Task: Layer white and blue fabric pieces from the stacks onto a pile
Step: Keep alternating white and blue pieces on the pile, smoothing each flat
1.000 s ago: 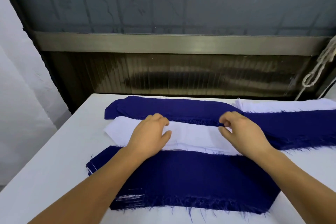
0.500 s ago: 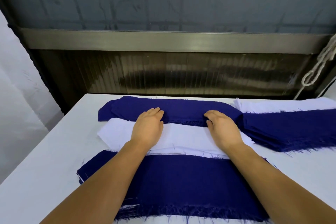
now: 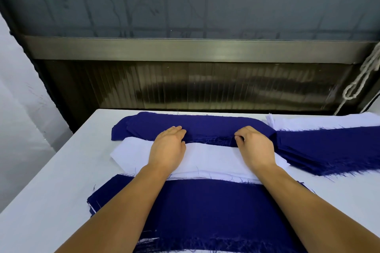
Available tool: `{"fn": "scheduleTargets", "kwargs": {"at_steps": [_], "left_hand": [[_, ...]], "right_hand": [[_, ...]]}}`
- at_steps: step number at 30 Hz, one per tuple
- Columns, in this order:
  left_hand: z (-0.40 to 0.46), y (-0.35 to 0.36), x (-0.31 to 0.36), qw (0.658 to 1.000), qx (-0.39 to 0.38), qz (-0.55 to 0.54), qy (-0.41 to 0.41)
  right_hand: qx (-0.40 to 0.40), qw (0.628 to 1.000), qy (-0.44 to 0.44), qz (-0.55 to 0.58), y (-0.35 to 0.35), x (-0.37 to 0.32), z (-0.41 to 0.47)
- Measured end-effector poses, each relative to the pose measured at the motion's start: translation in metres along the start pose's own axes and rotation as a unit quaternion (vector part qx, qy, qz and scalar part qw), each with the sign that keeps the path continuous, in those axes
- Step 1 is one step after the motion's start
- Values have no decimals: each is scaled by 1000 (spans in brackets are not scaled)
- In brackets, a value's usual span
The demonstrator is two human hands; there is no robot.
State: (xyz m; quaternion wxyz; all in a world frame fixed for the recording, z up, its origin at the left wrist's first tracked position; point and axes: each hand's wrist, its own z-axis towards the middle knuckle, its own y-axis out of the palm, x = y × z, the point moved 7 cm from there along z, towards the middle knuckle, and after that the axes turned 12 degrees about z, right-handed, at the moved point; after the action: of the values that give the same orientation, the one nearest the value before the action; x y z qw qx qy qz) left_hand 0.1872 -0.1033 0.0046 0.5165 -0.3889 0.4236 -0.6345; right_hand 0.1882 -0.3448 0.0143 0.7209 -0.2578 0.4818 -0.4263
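Note:
A far blue fabric stack point(image 3: 205, 126) lies across the back of the white table point(image 3: 51, 191). In front of it sits a white fabric stack point(image 3: 211, 158). Nearest me is the layered pile point(image 3: 205, 207), with a blue piece on top and white edges showing beneath. My left hand point(image 3: 167, 147) rests on the white stack, its fingers reaching flat onto the near edge of the far blue stack. My right hand point(image 3: 255, 147) also lies over the white stack, its fingertips curled and pinching the frayed near edge of the top blue piece.
A second blue stack point(image 3: 329, 150) spreads to the right, and more white fabric point(image 3: 329, 122) lies behind it. A dark metal-framed window wall point(image 3: 195, 51) stands just past the table's far edge. A knotted cord point(image 3: 362, 80) hangs at the right.
Both hands slid forward from the white stack to the far blue stack's near edge. The right fingertips, flat half a second ago, now curl onto the frayed edge.

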Motion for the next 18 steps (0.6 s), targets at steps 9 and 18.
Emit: {"fn": "scheduleTargets", "kwargs": {"at_steps": [9, 18], "left_hand": [[-1, 2, 2, 999, -12, -30, 4], [-1, 2, 0, 999, -12, -44, 4]], "right_hand": [[-19, 995, -4, 95, 3, 0, -1], [-84, 996, -3, 13, 6, -3, 18]]}}
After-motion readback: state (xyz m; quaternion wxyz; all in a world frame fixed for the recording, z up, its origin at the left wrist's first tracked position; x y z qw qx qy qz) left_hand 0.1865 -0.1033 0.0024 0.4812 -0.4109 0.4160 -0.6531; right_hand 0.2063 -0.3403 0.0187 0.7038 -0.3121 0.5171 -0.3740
